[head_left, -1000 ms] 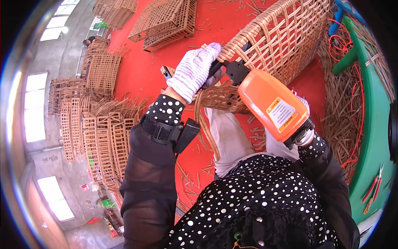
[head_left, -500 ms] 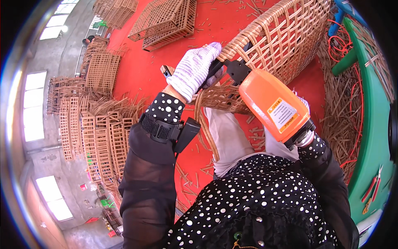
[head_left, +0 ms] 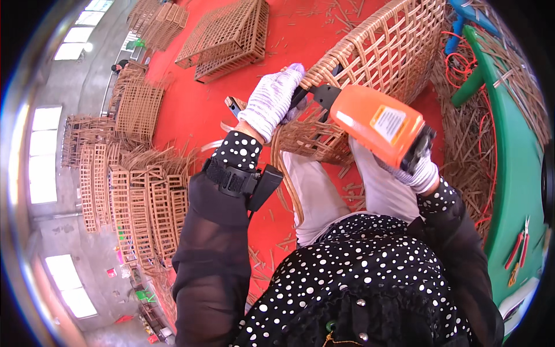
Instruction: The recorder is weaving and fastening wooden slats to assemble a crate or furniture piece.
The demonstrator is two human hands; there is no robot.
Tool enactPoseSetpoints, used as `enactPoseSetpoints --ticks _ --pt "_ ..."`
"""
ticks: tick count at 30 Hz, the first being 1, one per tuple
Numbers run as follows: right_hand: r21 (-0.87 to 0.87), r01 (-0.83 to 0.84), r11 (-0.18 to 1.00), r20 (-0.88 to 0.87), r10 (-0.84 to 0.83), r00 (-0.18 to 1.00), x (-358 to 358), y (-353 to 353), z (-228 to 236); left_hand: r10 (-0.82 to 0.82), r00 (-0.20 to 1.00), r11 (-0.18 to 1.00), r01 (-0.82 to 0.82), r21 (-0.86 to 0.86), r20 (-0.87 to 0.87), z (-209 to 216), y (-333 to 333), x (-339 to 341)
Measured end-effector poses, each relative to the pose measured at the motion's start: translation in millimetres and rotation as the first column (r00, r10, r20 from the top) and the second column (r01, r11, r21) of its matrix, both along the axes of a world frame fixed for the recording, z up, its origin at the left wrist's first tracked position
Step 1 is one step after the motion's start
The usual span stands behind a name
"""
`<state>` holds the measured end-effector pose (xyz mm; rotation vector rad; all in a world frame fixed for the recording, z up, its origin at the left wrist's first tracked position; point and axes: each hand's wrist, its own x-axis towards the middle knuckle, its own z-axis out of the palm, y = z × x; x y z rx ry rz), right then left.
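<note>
Red floor (head_left: 202, 110) underfoot, strewn with cane offcuts, and stacks of woven panels (head_left: 139, 196) line the hall's left side beneath bright windows. The gloved left hand (head_left: 274, 98) presses closed on the rim of the wicker basket (head_left: 376, 63) over the knees. The right hand (head_left: 419, 173) grips the orange power tool (head_left: 378, 124), nose at the weave. A green table (head_left: 509, 173) stands right.

Red floor (head_left: 196, 110), stacked wicker frames (head_left: 139, 196), bright windows (head_left: 43, 150).
</note>
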<state>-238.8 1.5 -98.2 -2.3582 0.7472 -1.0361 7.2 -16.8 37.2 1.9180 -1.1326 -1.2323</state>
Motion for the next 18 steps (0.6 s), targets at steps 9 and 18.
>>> enactPoseSetpoints --ticks 9,18 --pt "0.791 0.3 0.534 0.064 -0.559 0.826 -132 19 137 0.073 0.927 0.997 -0.061 0.042 -0.369 1 6 20" --pt "0.246 0.93 0.273 -0.516 -0.775 0.364 -345 -40 19 -0.363 0.754 0.875 0.478 -0.077 0.548 -1 10 -12"
